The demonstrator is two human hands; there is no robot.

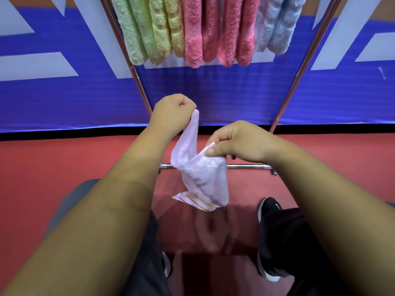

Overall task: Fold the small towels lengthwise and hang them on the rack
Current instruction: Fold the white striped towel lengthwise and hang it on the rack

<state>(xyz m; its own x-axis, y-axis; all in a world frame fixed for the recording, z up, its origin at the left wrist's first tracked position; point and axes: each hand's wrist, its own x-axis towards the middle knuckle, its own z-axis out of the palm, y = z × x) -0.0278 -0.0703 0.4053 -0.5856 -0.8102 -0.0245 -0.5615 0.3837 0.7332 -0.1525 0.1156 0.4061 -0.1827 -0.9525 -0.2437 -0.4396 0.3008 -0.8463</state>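
Note:
A small pale lilac towel [202, 176] with striped trim at its lower edge hangs in the air between both hands. My left hand [173, 113] pinches one top corner, held higher and farther out. My right hand [237, 143] pinches another edge lower and closer, thumb on the cloth. The towel sags in a crumpled fold below them. Above, the chrome rack [132, 67] carries folded towels side by side: green ones [136, 28], yellow-green ones [168, 26], pink ones [215, 30] and light blue ones [275, 24]. The rack's top bar is out of frame.
The rack's slanted legs [299, 67] spread to either side, and its low crossbar [245, 166] runs just behind the towel. A blue and white banner [53, 92] stands behind. The floor is red [64, 159]. My black shoes [269, 208] stand below.

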